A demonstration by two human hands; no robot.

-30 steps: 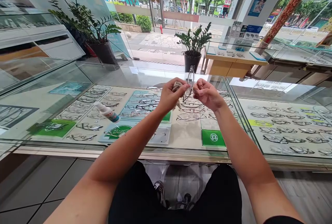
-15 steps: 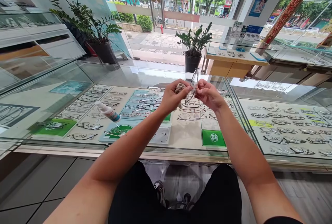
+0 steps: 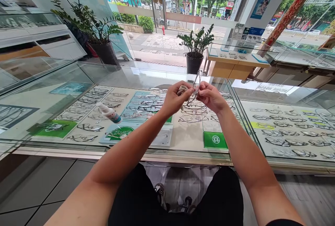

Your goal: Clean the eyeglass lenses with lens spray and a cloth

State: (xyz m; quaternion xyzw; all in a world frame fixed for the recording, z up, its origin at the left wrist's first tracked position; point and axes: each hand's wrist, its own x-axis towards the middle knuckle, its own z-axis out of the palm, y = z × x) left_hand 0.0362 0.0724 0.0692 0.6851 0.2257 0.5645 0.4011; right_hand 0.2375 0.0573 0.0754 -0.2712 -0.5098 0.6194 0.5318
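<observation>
A pair of thin-framed eyeglasses (image 3: 199,76) is held upright and edge-on between my hands, above the glass counter. My left hand (image 3: 173,99) is closed round a bunched light-coloured cloth (image 3: 181,89), its thumb and fingertips at the frame. From the other side, my right hand (image 3: 213,98) pinches the glasses with thumb and forefinger. Exactly which part each hand grips is too small to tell. Left of my left forearm, a small white bottle (image 3: 109,113) with a blue and red label stands on the glass.
Rows of eyeglasses (image 3: 90,127) lie inside the glass display counter (image 3: 183,154), with green cards (image 3: 216,140) among them. Another display section (image 3: 295,131) adjoins on the right. Potted plants (image 3: 195,62) stand beyond the counter by the window.
The glasses have turned slightly between my fingers and look narrower at the top. Both hands stay in nearly the same place; the bottle has not moved.
</observation>
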